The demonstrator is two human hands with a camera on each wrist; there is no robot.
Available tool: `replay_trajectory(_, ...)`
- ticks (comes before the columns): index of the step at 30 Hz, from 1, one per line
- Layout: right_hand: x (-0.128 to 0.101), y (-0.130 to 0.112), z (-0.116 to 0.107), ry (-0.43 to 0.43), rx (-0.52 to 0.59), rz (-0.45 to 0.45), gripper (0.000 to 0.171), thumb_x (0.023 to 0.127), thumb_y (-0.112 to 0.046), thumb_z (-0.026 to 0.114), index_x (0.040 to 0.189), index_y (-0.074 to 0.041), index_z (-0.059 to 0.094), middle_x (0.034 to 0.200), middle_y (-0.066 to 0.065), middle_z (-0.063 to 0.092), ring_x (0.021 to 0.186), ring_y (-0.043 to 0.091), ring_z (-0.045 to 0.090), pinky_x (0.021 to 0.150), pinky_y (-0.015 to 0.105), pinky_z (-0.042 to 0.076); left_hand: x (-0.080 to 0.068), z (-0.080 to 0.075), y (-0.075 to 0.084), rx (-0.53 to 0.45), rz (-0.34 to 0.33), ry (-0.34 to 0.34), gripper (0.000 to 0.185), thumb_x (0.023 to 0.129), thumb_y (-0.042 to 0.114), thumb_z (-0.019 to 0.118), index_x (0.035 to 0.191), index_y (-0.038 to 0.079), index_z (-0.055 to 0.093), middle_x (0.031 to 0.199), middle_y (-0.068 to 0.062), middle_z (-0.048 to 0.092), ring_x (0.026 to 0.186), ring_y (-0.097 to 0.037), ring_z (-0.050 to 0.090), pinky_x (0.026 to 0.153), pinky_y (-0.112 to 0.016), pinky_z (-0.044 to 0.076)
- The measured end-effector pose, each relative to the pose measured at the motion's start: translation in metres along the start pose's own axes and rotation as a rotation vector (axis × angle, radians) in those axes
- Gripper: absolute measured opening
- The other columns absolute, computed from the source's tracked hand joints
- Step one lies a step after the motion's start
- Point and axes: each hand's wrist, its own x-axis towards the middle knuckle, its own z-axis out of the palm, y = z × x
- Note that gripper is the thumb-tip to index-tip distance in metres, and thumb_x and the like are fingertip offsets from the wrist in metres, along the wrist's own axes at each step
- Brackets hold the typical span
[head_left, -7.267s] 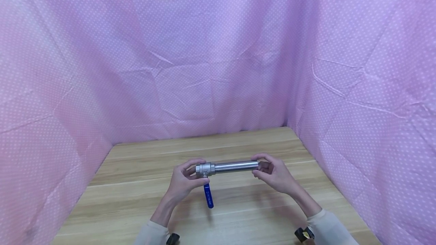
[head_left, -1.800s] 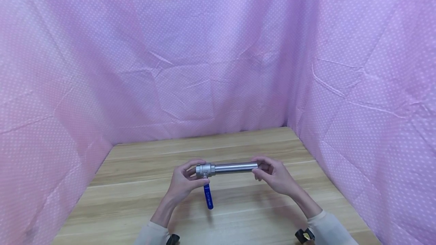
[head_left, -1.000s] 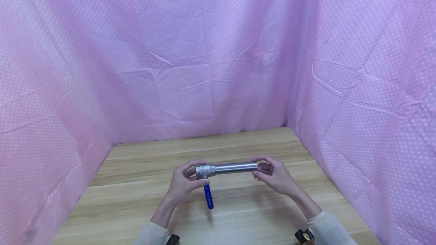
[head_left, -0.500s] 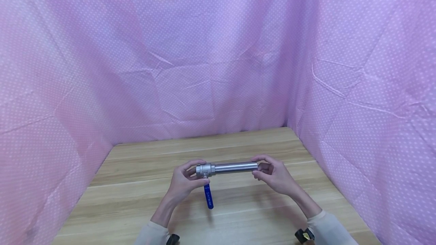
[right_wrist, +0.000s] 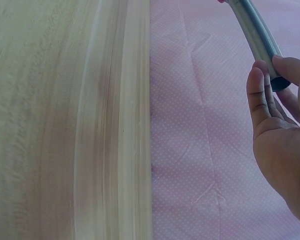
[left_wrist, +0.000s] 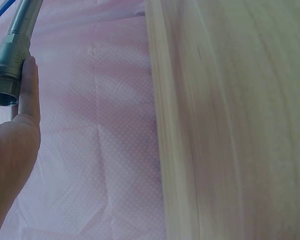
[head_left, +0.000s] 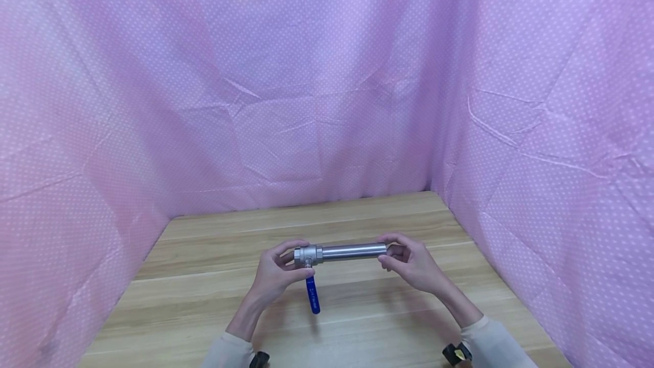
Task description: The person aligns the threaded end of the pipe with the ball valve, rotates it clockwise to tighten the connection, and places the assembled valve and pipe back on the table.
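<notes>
Holding unchanged: left hand [head_left: 276, 273] grips the valve [head_left: 307, 255], right hand [head_left: 411, 266] pinches the pipe [head_left: 352, 251] end.

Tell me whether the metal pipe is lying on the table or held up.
Held up: the pipe hangs level above the table, left hand and right hand gripping its ends.

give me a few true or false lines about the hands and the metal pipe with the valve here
1. The left hand grips the valve body. True.
2. The blue handle points up toward the pink cloth. False: it hangs down toward the wooden table.
3. The right hand holds the far end of the steel pipe. True.
4. The pipe lies flat on the table. False: both hands hold it above the table.
</notes>
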Motion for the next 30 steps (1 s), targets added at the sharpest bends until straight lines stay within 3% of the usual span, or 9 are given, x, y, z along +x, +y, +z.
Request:
replay_trajectory(9,0.0006,0.0019,-0.0005,0.011,-0.029,-0.025,0.026,0.106,0.002,0.073,0.131,0.003,0.071,0.084,0.017,0.076,0.074,0.007,0.073,0.063,0.026,0.065,0.0005,-0.0001,-0.0014,0.003,-0.006,0.002,0.065,0.082,-0.004,0.096,0.143,0.003,0.072,0.152,-0.024,0.064,0.128,-0.020,0.076,0.108,-0.036,0.069)
replay_trajectory(19,0.0014,0.0037,-0.0011,-0.007,-0.016,-0.053,0.023,0.109,0.002,0.069,0.132,0.001,0.071,0.085,0.018,0.075,0.071,0.014,0.073,0.061,0.026,0.065,0.0011,-0.0004,-0.0017,-0.002,-0.009,0.000,0.065,0.083,-0.003,0.096,0.143,0.003,0.071,0.151,-0.023,0.064,0.129,-0.024,0.076,0.107,-0.037,0.069)
replay_trajectory(30,-0.0009,0.0020,-0.0009,-0.022,0.024,-0.022,0.038,0.100,0.009,0.078,0.136,0.008,0.066,0.093,0.027,0.078,0.083,0.004,0.078,0.070,0.032,0.073,0.0014,-0.0006,-0.0025,-0.010,-0.015,-0.003,0.067,0.082,-0.003,0.096,0.143,0.003,0.071,0.156,-0.023,0.061,0.138,-0.035,0.072,0.110,-0.037,0.068)
